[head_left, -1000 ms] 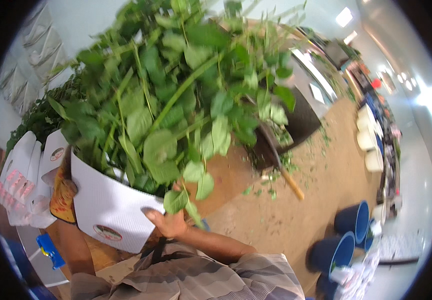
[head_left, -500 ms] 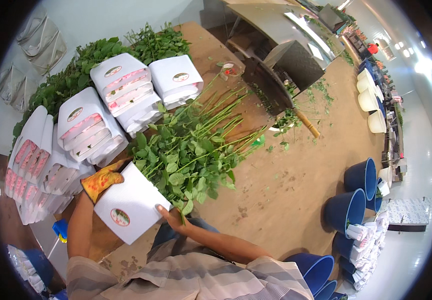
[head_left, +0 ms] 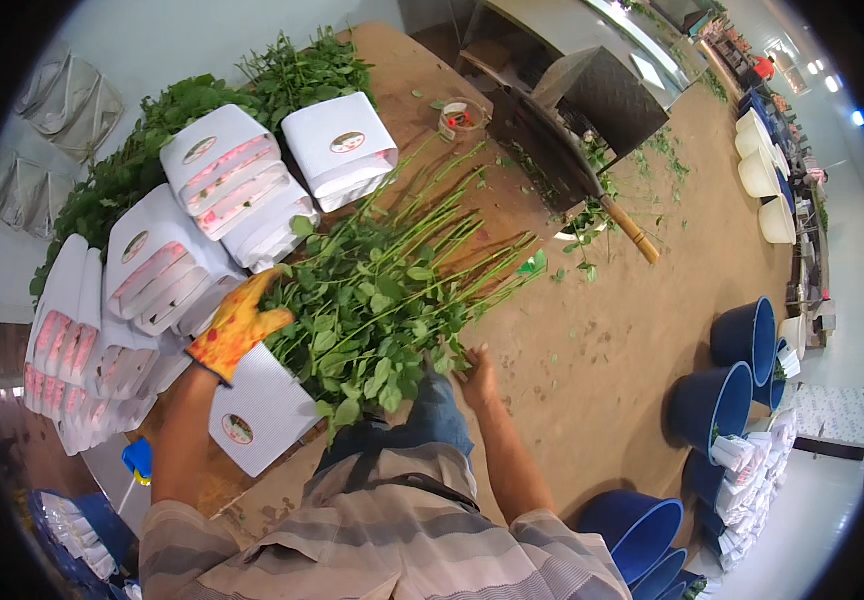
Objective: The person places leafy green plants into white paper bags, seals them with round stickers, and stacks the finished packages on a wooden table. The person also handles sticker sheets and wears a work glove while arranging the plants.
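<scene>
While the left hand [head_left: 239, 325] in its orange glove lies open-fingered on the leafy green stem bunch [head_left: 392, 290] and the bare right hand [head_left: 477, 375], fingers spread, presses its near edge, loose stems risk sliding off the white corrugated wrap [head_left: 262, 410] beneath both palms.

Bright, even indoor light fills the fisheye frame, strongest toward the upper right, where ceiling lamps [head_left: 857, 117] burn out to white glare. Shadows on the brown worktable [head_left: 592, 330] are soft and short. The centre is sharp: the leaves of the green stems [head_left: 392, 290] read crisply. Straight edges bow toward the rim, a black circular vignette rings the picture, and the blue buckets [head_left: 742, 340] at the right edge are squeezed and slightly soft
</scene>
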Available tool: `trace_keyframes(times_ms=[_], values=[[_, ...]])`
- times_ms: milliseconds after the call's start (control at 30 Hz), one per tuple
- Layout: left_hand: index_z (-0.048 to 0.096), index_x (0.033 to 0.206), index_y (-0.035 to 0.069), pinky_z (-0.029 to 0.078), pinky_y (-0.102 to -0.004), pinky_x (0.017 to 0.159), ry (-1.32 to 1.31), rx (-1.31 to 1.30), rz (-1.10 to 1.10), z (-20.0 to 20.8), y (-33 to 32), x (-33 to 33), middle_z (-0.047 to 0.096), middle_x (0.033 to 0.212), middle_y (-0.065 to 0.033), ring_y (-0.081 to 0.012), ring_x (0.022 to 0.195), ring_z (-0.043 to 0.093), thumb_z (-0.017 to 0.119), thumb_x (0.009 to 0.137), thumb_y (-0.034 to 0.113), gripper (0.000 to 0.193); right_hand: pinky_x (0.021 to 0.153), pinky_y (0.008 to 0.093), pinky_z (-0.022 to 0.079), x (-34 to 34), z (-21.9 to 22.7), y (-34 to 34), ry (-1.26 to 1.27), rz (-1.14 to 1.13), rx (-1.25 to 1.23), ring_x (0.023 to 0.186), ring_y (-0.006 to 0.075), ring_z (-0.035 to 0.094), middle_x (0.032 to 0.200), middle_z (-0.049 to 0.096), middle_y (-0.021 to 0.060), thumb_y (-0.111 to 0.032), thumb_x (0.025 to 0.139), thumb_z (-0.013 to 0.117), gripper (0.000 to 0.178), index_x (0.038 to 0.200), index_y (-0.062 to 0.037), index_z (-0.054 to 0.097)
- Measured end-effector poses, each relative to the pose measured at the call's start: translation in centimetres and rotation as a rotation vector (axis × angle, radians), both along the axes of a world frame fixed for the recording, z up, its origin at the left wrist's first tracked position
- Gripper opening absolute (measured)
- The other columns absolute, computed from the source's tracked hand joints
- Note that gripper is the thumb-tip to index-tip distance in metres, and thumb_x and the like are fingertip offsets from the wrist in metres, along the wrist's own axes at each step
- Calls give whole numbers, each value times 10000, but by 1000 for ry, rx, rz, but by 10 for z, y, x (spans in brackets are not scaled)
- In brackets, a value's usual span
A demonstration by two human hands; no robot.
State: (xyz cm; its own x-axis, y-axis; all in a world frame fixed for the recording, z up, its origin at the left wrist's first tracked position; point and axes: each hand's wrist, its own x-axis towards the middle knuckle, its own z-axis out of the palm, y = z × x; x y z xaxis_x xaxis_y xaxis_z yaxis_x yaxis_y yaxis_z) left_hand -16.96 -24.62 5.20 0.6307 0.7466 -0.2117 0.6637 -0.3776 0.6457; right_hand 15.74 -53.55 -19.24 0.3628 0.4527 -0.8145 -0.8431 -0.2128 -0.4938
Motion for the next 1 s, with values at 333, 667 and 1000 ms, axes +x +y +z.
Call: trace_keyframes(times_ms=[333,667,1000], values=[[344,1493,-8,367,-416,1126,288,100,82,-114,64,205,440,1485,-234,-375,1359,442,691,837,531,917,1134,472,358,80,96,109,-207,171,-28,1428,377,345,1539,311,280,-330,956,624,819,1511,108,210],[633,1091,-15,473,-468,916,394,-30,-373,-103,60,262,654,1045,-239,-407,1018,616,700,753,590,696,669,356,542,103,82,210,123,323,-77,868,255,632,1208,573,164,-381,903,699,656,1311,76,465],[632,1054,30,497,-481,770,273,24,1,-109,-22,284,667,917,-206,-410,873,636,780,657,283,493,951,464,440,98,93,225,261,271,-79,1132,242,553,1225,577,125,-362,826,797,676,1279,44,503]])
